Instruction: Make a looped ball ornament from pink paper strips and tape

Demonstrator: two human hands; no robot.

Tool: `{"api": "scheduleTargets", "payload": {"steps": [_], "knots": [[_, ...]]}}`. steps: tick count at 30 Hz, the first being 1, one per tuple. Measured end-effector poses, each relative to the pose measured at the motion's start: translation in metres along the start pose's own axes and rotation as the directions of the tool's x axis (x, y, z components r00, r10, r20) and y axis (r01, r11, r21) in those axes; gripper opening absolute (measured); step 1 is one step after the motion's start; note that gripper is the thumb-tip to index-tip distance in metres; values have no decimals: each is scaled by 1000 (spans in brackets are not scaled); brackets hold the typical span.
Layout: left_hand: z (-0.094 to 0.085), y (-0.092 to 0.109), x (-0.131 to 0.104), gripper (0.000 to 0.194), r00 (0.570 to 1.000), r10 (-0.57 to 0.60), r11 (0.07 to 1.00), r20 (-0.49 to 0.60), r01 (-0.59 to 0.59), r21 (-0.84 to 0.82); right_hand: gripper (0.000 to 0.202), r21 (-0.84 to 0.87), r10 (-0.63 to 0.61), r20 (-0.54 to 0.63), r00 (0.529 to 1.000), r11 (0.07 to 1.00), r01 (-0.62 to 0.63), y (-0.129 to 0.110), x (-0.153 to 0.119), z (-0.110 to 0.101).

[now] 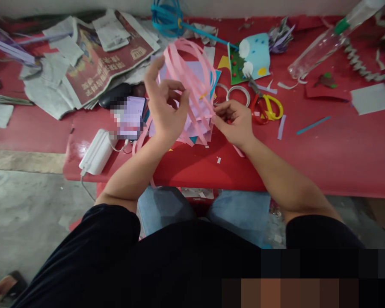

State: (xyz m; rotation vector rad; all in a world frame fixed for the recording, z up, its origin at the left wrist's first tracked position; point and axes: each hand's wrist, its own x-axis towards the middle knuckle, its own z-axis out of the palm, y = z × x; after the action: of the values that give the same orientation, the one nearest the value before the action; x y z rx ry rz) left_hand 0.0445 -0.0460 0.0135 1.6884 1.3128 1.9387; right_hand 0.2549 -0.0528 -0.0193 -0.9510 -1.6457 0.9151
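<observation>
Pink paper strips (192, 77) are looped into a loose, rounded cage above the front middle of the table. My left hand (167, 107) is at the cage's left side, thumb and curled fingers close together at the strips, forefinger raised along a loop. At the lower right, my right hand (235, 122) pinches the strip ends between thumb and fingers. Under the cage lie purple paper sheets (195, 128), partly hidden by strips and hands. A yellow piece shows where strips cross. Scissors (271, 107) with red and yellow handles rest just right of my right hand.
To the left are a phone (132, 116), a white power bank (98, 152) and newspaper (105, 64). Behind stand a blue strip ball on a stick (167, 19) and a decorated card (250, 57). A tape roll (239, 95) and clear bottle (321, 51) are rightward.
</observation>
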Motion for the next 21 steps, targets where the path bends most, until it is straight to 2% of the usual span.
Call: {"api": "scheduleTargets", "payload": {"steps": [3,5,8,10,14,18,21], "knots": [[-5,8,15,70,974,154,981,-166,-171,-95,39,8,3,15,1000,1000,-3,2,0,1],[-7,16,24,66,947,193,961,-258,-236,-145,37,8,8,28,1000,1000,-8,3,0,1],[-10,25,32,63,948,155,951,-278,-219,-218,32,15,16,45,999,1000,-16,2,0,3],[-11,29,34,60,936,203,916,-289,-285,-281,28,23,14,48,999,1000,-16,2,-1,4],[-15,35,33,56,954,140,907,-266,-232,-352,26,33,27,55,998,999,-28,0,-2,5],[-16,46,30,59,945,53,928,-323,-167,-333,27,21,36,52,998,999,-37,-2,-3,6],[-17,50,32,51,934,43,917,-354,-177,-357,24,20,29,53,998,999,-30,-3,-3,7]]}}
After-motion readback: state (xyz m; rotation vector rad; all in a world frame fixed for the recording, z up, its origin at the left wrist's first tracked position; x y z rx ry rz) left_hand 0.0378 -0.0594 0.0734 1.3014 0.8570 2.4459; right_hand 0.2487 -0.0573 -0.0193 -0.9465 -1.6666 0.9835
